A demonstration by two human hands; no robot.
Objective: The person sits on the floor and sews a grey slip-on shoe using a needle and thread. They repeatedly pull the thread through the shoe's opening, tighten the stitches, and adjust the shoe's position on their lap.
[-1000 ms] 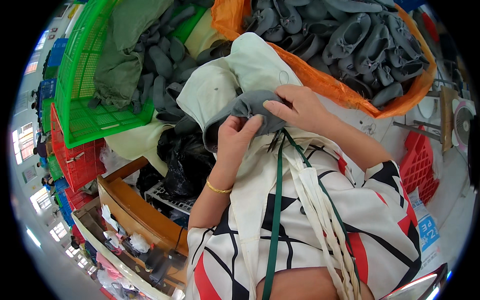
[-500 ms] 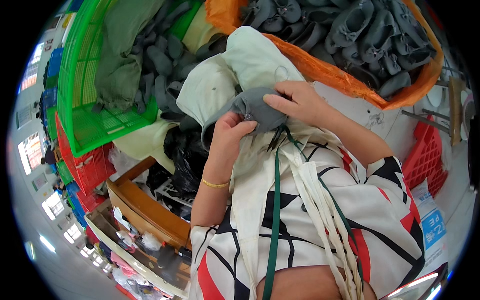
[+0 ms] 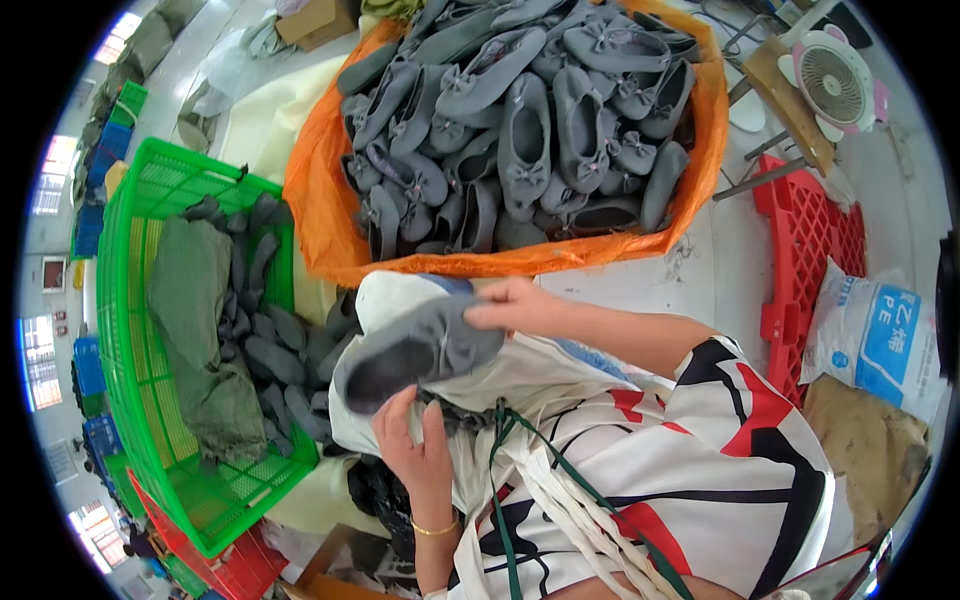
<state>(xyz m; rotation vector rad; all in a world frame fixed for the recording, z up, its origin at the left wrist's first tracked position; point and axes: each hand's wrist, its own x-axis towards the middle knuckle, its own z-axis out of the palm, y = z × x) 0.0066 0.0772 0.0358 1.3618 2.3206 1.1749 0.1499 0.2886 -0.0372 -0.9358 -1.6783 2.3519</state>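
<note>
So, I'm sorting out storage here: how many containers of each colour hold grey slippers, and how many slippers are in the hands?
Green crate: 1
Orange bag: 1
Grey slipper held between left hand and right hand: 1
Total: 3

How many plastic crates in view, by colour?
3 clearly: a green crate at left holding grey slippers, a red crate at right on the floor, another red crate under the green one. Blue ones at the far-left rim are too blurred to count.
</note>
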